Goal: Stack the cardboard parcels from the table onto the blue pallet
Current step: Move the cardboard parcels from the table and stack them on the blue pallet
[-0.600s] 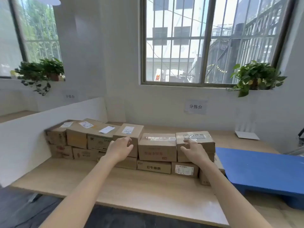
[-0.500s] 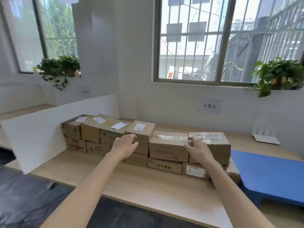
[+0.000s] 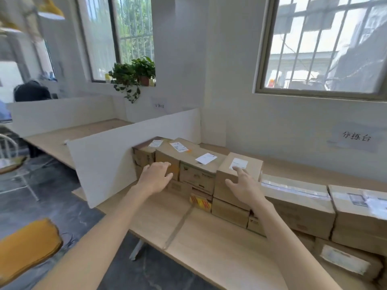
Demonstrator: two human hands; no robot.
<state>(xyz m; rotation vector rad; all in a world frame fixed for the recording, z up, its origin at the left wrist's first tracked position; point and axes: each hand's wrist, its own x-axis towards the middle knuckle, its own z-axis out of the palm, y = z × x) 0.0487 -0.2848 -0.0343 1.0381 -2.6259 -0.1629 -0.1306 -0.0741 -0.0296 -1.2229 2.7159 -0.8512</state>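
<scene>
- Along the back of the wooden surface [image 3: 209, 248], the cardboard parcels [image 3: 297, 206] stand in one row of two layers, close side by side.
- At its left end this row stands just beside a white divider board [image 3: 104, 164], and it runs to the right edge of the view.
- Several upper parcels carry a white paper label on top, and one lower parcel [image 3: 200, 203] shows yellow and red print.
- The right hand [image 3: 244, 188] is stretched out to the small upper parcel [image 3: 254, 165]. Its grip is spread, with the forefinger on the white label [image 3: 238, 163] at the top front edge and the thumb pointing left before the front face.
- The left hand [image 3: 155, 178] is before the second parcel from the left [image 3: 163, 156]. Its grip is loosely spread, the fingers a little bent, and it holds nothing. I cannot tell if the fingertips touch the cardboard.
- Between the two hands stands one more upper parcel [image 3: 196, 177].
- On the wall behind, a paper sign [image 3: 356, 137] hangs under a barred window [image 3: 326, 49].
- A green plant [image 3: 134, 76] stands on the sill of another window further left.
- A yellow seat [image 3: 27, 245] shows at the lower left, over the dark floor.
</scene>
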